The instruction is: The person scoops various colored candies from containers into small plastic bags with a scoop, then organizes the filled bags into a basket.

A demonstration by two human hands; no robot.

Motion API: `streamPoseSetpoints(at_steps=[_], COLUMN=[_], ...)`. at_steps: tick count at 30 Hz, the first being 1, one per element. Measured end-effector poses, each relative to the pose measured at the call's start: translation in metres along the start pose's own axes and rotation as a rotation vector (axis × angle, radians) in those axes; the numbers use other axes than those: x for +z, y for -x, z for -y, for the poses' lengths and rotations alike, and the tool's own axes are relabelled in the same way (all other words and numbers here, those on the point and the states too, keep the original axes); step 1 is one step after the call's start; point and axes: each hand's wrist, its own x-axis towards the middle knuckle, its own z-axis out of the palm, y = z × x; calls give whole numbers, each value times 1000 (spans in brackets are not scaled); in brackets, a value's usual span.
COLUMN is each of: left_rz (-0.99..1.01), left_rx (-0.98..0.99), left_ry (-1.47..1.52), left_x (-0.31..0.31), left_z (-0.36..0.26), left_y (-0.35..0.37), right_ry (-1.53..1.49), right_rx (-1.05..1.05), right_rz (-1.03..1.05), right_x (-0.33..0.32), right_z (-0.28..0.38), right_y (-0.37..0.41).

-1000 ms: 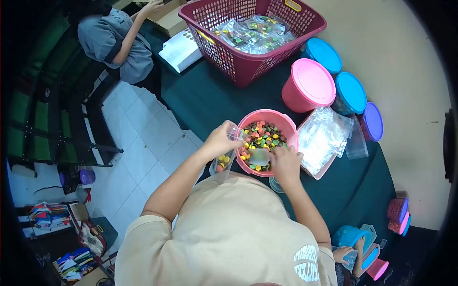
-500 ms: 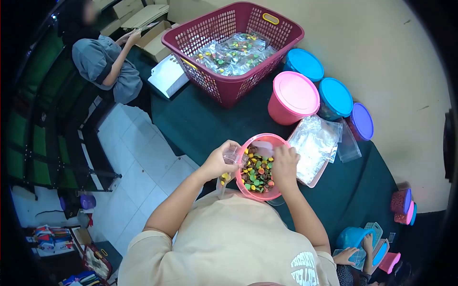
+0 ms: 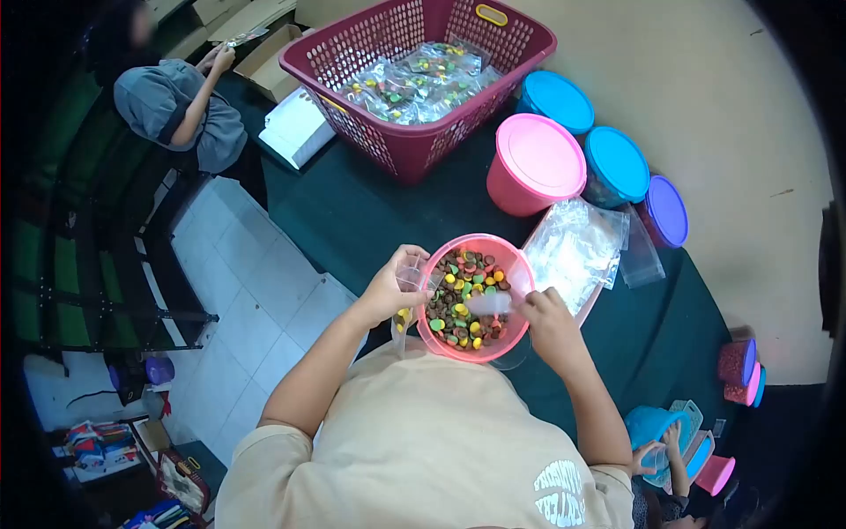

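A pink bucket [image 3: 424,328] of green, yellow, orange and brown round candies [image 3: 458,291] stands against the front of the shirt. My left hand [image 3: 392,289] is closed on a clear plastic bag [image 3: 402,331] at the bucket's left rim; some yellow pieces show in the bag's lower part. A clear cup-like rim shows at those fingers. At the bucket's right rim, my right hand [image 3: 548,323] grips a translucent scoop [image 3: 489,304], whose end lies over the candies. Just beyond that hand is a stack of empty clear bags [image 3: 577,251].
A maroon basket [image 3: 414,145] holds filled bags. Lidded tubs, pink [image 3: 539,163], blue [image 3: 617,166] and purple [image 3: 667,212], stand along the wall side. One person [image 3: 181,110] is at the upper left; another person's hands [image 3: 656,454] are by a blue container [image 3: 648,425].
My right hand has moved down and outward, and the scoop now lies across the bucket's middle. The pink bucket appears farther left and higher in view. The view has shifted slightly.
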Motion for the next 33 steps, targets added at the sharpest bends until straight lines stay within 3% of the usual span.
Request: streamPoseSetpoints(at_steps=[4,9,15,26,28,32,33], left_rz=[54,86,89,83,78,27,43], left_rx=[-27,-2,-45,-33,-73,-7,-11], left_ry=[-27,-31,-47,-126,-52,-214,-206], left_x=[8,10,11,17,18,15,11], left_z=[-9,-8,-12,-21,-25,-30,-29], left_y=[0,1,3,-3,-7,-19,-23], right_ry=[87,-85,-509,-805,-1191,-1517,-1515], right_rx=[280,316,388,524,728,832,768], right_rz=[-44,91,142,193,374,245,225], right_x=[7,15,22,40,45,49,58], right_z=[7,20,43,36,36,43,37], right_y=[8,38,42,19,16,-8,-9])
